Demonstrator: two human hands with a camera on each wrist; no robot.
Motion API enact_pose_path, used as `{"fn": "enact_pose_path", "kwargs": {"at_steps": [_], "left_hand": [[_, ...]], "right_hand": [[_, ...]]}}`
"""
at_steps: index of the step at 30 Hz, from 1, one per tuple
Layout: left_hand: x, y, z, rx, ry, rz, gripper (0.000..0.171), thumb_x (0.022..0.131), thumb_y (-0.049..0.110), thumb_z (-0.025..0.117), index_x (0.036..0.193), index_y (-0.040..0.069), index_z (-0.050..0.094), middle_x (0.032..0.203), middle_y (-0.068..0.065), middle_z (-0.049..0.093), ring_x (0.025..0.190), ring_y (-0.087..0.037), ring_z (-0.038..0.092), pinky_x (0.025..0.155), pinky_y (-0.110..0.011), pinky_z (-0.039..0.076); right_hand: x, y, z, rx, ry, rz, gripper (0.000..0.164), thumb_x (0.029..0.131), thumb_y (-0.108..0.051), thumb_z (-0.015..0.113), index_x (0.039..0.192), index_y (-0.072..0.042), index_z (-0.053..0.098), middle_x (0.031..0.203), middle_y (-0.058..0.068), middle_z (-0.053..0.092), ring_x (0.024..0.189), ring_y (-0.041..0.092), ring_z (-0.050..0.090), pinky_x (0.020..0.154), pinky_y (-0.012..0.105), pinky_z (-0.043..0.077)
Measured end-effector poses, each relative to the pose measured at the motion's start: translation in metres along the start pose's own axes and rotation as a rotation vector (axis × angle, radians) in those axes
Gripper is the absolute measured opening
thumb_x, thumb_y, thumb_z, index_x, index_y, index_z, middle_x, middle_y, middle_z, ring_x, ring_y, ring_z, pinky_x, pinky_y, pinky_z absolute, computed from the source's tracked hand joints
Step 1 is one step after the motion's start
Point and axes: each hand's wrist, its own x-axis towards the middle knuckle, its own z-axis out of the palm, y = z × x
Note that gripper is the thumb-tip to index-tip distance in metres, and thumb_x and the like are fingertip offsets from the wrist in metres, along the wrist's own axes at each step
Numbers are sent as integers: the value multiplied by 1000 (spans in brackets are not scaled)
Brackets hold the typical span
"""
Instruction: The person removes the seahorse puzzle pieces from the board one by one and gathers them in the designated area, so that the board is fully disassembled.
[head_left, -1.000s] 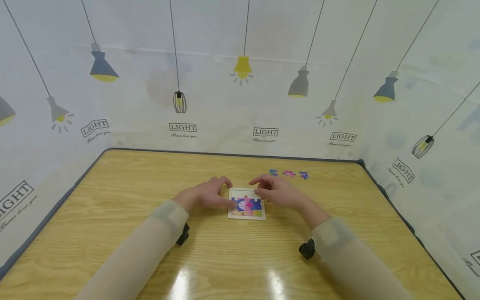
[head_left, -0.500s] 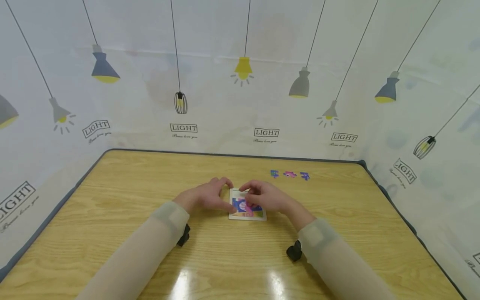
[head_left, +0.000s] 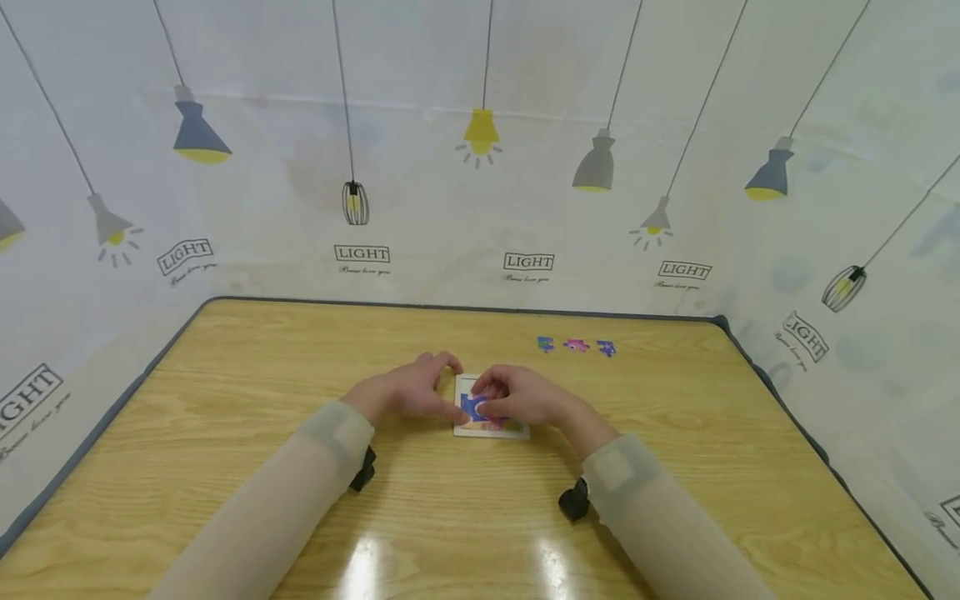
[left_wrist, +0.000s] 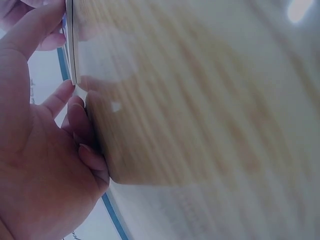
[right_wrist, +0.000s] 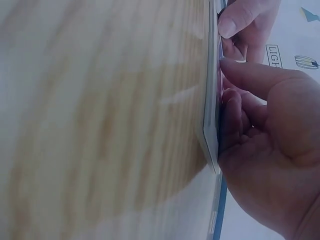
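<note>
Your tray lies flat on the table, between your hands, with its lower part filled with picture and pale base showing at its top left. Your left hand grasps the tray's left side, thumb at the near part and a fingertip at the far corner. Your right hand bends over the picture, thumb and fingertips down on it; whether you pinch a piece there is hidden, so I cannot tell. Three loose pieces sit in a row beyond the tray, to its right. You seem to be partway through, settling or aligning a piece. Next, I judge, you should press its edges level while the left hand steadies the tray, then reach for one from the row.
</note>
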Motion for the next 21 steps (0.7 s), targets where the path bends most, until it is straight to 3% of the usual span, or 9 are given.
{"fn": "enact_pose_path", "kwargs": {"at_steps": [4, 11, 19, 21], "left_hand": [[-1, -1, 0, -2, -2, 3, 81, 89, 58, 86, 153, 27, 47, 162, -19, 45, 150, -39, 47, 123, -65, 39], [0, -3, 1, -1, -5, 5, 81, 88, 60, 85, 152, 28, 48, 162, -18, 45, 151, -38, 46, 123, -65, 38], [2, -4, 0, 4, -5, 12, 80, 88, 59, 85, 152, 27, 48, 143, -15, 53, 128, -33, 54, 115, -58, 45], [3, -4, 0, 6, -6, 15, 80, 89, 59, 85, 152, 27, 48, 145, -15, 52, 130, -33, 53, 117, -59, 44]], "right_hand": [[2, -1, 3, -1, -2, 5, 25, 105, -13, 72, 129, -6, 69, 105, 4, 70, 89, 14, 64, 86, 29, 54], [3, -1, 4, 2, 17, 32, 24, 106, -10, 69, 129, -4, 69, 106, 5, 69, 92, 14, 63, 86, 28, 53], [2, -5, 6, 15, 33, 57, 22, 106, -9, 69, 127, -4, 70, 106, 5, 69, 95, 15, 61, 87, 27, 51], [2, -5, 6, 13, 32, 61, 21, 106, -9, 68, 127, -5, 69, 106, 5, 68, 95, 15, 61, 87, 28, 51]]}}
